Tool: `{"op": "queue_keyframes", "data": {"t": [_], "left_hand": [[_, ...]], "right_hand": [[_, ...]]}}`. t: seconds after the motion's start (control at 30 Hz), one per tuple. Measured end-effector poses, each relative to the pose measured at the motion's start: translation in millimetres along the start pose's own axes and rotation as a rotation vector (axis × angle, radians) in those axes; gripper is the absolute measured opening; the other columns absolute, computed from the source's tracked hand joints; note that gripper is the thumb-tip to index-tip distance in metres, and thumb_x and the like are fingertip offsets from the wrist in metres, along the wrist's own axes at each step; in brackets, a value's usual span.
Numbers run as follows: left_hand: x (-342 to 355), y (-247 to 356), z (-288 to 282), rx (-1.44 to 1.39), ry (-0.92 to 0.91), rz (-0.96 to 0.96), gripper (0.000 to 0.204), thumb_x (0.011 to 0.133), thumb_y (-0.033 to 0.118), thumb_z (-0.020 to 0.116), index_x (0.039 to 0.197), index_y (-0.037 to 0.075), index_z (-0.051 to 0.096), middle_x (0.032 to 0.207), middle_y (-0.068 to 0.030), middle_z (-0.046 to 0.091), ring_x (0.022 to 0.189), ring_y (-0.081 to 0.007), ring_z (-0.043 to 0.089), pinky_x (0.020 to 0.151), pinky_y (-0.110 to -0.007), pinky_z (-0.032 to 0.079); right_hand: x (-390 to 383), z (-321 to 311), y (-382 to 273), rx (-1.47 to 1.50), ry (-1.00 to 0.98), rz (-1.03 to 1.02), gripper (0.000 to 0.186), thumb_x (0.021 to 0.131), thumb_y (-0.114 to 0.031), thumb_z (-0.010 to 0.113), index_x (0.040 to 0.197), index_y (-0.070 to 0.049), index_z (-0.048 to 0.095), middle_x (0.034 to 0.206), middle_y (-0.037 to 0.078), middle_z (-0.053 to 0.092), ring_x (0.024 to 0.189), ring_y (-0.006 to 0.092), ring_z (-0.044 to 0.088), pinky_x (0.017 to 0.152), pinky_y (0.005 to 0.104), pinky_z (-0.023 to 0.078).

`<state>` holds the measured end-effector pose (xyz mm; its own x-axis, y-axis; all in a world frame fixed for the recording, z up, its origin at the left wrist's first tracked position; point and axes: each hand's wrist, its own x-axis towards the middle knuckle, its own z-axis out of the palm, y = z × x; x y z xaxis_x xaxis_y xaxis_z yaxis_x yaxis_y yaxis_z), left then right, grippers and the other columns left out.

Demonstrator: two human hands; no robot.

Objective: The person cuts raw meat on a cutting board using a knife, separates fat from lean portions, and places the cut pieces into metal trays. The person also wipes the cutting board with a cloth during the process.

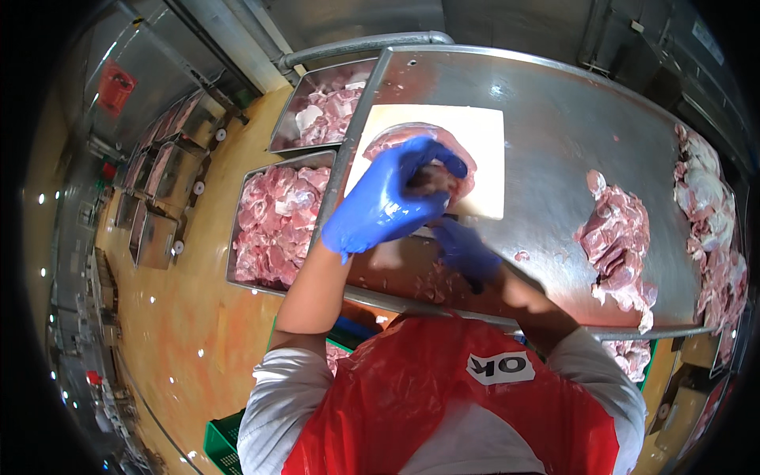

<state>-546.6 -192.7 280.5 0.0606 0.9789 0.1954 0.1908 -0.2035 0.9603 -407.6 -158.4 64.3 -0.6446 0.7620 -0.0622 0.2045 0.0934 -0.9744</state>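
A large piece of raw meat (396, 138) lies on the white cutting board (487, 170). My left hand (388, 194), in a blue glove, curls its fingers and thumb over the near side of the meat and grips it. Just below the board's near edge, my right hand (465, 249), also blue-gloved, is closed on a knife (476, 286). The dark end of its handle shows beneath the hand. Most of the knife is hidden by my hands and shadow, so where its edge touches cannot be told.
Two steel bins of cut meat, a far one (326, 111) and a nearer one (277, 218), stand left of the steel table (546, 119). Another meat piece (617, 237) lies on the right, with a heap (704, 198) along the right edge. Green crates (226, 439) sit below.
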Motion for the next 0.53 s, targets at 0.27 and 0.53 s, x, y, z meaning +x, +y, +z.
{"op": "queue_keyframes", "data": {"t": [0.27, 0.53], "left_hand": [[-109.1, -179.9, -24.6, 0.086, -0.581, -0.507, 0.022, 0.094, 0.019, 0.056, 0.101, 0.001, 0.066, 0.07, -0.0059, 0.065, 0.065, -0.0112, 0.061, 0.059, -0.027, 0.049], [-97.8, -260.9, -106.0, -0.408, -0.885, -0.493, 0.052, 0.097, 0.041, 0.049, 0.135, 0.005, 0.044, 0.138, -0.0182, 0.047, 0.117, -0.0341, 0.051, 0.091, -0.04, 0.048]], "right_hand": [[-85.5, -54.4, 27.4, 0.201, 0.048, 0.276, 0.024, 0.101, -0.027, 0.047, 0.094, -0.005, 0.054, 0.066, 0.001, 0.053, 0.054, 0.0079, 0.049, 0.049, 0.0251, 0.039], [-103.3, -20.3, 42.2, 0.371, 0.318, 0.367, 0.026, 0.101, -0.031, 0.049, 0.097, -0.006, 0.055, 0.066, 0.0, 0.054, 0.054, 0.0069, 0.049, 0.05, 0.0232, 0.04]]}}
